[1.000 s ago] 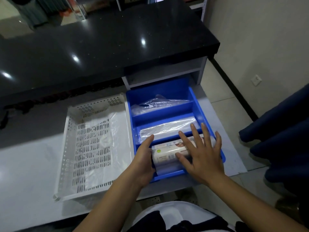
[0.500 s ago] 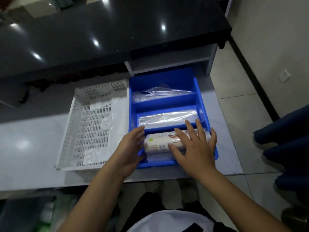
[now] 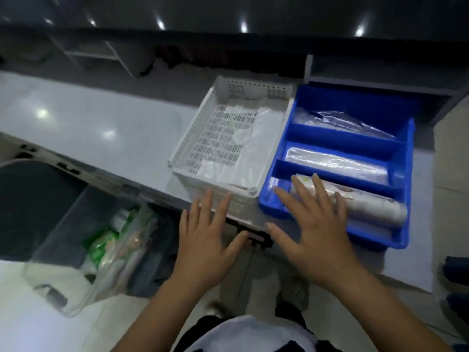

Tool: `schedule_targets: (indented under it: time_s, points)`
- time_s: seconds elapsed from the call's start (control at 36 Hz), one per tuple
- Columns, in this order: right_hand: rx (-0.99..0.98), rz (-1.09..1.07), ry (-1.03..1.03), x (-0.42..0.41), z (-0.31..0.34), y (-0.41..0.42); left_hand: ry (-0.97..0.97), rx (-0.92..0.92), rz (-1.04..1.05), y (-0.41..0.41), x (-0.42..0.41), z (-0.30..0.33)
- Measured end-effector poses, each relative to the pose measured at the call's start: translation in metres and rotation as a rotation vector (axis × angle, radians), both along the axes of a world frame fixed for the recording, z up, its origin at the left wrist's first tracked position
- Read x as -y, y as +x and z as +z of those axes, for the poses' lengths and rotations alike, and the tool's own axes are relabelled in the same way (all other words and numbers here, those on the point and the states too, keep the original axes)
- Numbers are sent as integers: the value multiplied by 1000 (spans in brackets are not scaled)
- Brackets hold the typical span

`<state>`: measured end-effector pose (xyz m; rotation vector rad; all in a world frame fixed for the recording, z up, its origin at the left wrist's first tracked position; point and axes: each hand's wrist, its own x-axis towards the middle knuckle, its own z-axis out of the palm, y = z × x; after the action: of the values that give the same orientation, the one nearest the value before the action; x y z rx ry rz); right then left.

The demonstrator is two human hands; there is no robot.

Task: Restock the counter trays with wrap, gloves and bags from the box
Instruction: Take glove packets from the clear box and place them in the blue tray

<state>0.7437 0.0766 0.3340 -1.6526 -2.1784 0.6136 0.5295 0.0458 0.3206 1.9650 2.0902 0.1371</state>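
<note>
A blue three-compartment tray [image 3: 406, 153] sits on the white counter. Its near compartment holds a labelled roll of wrap [image 3: 365, 201], the middle one a clear-wrapped roll [image 3: 337, 161], the far one crumpled clear plastic [image 3: 342, 120]. My right hand [image 3: 312, 224] hovers flat over the near left corner of the tray, fingers spread, holding nothing. My left hand [image 3: 208, 240] is open in front of the white perforated tray [image 3: 187, 146], which holds flat clear bags [image 3: 243, 153]. A clear box [image 3: 63, 224] on the floor at lower left holds green-and-white packets [image 3: 106, 245].
The white counter top [image 3: 101, 123] stretches left of the trays. A black upper counter [image 3: 228, 11] overhangs at the back. A dark plug or bracket [image 3: 253, 235] hangs below the counter edge between my hands. My shoe [image 3: 294, 290] shows on the tiled floor.
My view has swung left and down, bringing the floor box into sight. My left hand has come off the roll and tray toward the left; my right hand has lifted off the roll.
</note>
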Motion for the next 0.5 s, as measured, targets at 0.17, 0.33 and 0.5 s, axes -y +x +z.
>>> schedule_targets:
  time_s: [0.17,0.33,0.5]
  points:
    - [-52,270,-194,42,-33,-93,-116,12,130,-83,71,-32]
    - [43,437,-372,87,-67,-187,-224,95,324,-174,140,-48]
    - [150,528,-405,106,-72,-291,-199,163,563,-272,206,-71]
